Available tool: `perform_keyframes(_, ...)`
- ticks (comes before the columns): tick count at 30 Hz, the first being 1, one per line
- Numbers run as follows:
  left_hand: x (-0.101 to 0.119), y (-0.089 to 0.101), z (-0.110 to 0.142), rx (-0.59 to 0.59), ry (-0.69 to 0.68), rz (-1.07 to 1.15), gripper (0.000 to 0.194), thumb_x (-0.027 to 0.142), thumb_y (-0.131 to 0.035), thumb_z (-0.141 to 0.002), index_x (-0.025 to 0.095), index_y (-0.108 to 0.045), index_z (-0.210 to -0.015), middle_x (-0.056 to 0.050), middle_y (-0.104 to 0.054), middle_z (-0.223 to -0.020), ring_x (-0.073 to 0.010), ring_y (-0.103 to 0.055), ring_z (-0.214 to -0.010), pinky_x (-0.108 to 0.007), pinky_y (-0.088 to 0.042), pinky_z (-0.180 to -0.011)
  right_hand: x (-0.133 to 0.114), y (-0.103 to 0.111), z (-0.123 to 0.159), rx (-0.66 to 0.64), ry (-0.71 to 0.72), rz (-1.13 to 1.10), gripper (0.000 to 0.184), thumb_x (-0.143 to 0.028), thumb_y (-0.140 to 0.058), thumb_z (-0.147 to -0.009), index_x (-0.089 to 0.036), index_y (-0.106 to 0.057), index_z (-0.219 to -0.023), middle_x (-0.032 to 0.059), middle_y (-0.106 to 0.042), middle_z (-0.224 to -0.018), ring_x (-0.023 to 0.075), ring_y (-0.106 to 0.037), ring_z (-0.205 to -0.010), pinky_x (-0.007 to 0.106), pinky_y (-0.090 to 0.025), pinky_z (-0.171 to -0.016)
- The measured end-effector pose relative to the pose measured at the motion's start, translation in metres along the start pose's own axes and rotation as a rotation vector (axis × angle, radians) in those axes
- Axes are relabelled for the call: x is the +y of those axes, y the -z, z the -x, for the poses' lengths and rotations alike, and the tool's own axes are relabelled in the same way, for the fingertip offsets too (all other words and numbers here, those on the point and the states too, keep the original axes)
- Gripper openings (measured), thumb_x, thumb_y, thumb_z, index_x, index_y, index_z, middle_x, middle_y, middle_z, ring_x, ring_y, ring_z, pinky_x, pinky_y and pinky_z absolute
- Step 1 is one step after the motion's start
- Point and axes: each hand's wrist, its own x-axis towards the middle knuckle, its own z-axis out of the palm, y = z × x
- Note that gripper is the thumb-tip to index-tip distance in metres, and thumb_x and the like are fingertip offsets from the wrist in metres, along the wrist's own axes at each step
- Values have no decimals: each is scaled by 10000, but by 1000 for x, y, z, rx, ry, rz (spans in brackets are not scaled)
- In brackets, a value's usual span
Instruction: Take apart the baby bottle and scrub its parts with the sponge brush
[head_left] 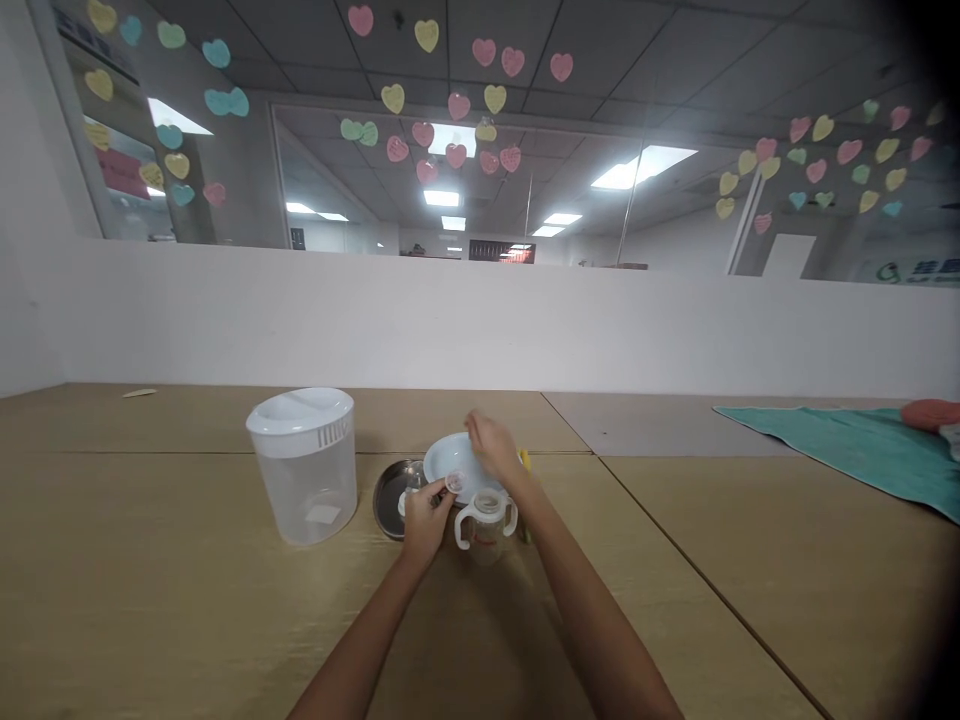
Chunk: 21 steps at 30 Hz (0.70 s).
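My left hand [424, 522] pinches a small round translucent piece [454, 483], perhaps a ring or cap, at the near edge of a white bowl [442, 455]. Over the bowl's right part is my right hand [491, 447], blurred, its fingers bent; whether they hold anything does not show. Below the hands stands an upright clear baby bottle [486, 540] with white side handles and an uncovered mouth. Left of the bowl lies a round metal tray [388, 500] with a small clear and white part [411, 487] in it, partly hidden by my left hand.
A tall translucent bin [304, 490] with a white lid stands on the wooden table [172, 580], left of the tray. Something yellow [525, 460] shows behind my right wrist. On the far right lies a green cloth [832, 440] with a red object [930, 414]. A white wall [480, 320] runs behind.
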Motion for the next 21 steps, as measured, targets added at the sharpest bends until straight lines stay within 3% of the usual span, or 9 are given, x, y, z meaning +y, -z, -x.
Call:
perform_keyframes(2,-1,-1,1,3,11,-21,284,350,-546,-798,154,-714,-920,-51,-725,-894,-180,-644,-707,-249,-480,-637,-10,26,0,154,-22,-80,226,-268,-280,-933,-175,-480,-879,17,-575,-733,115,-541,-641,221,-378,-617)
perform_keyframes(4,0,-1,1,1,16,-19,296,363,-539,-807,154,-715,-922,-48,-723,-905,-181,-643,-711,-247,-476,-630,-25,53,3,226,-16,-291,252,-348,-275,-946,-187,-451,-862,-20,-547,-686,80,-500,-516,196,-373,-548)
perform_keyframes(7,1,-2,2,5,20,7,306,378,-541,-809,156,-714,-929,-53,-718,-938,-192,-650,-775,-258,-483,-687,-49,78,12,154,65,-545,343,-445,-317,-933,-185,-433,-742,-35,-529,-610,67,-476,-446,183,-369,-484)
perform_keyframes(12,0,-2,3,-18,28,58,308,380,-541,-808,162,-711,-945,-58,-707,-987,-205,-652,-859,-279,-483,-774,-63,72,18,70,90,-437,517,-502,-313,-925,-165,-475,-568,-26,-468,-443,66,-467,-430,179,-369,-505)
perform_keyframes(21,0,-2,2,-28,30,65,314,369,-542,-798,157,-703,-964,-63,-710,-979,-202,-649,-846,-292,-484,-789,-70,60,19,43,145,-319,539,-505,-243,-941,-171,-463,-579,-20,-483,-478,67,-470,-455,182,-354,-537)
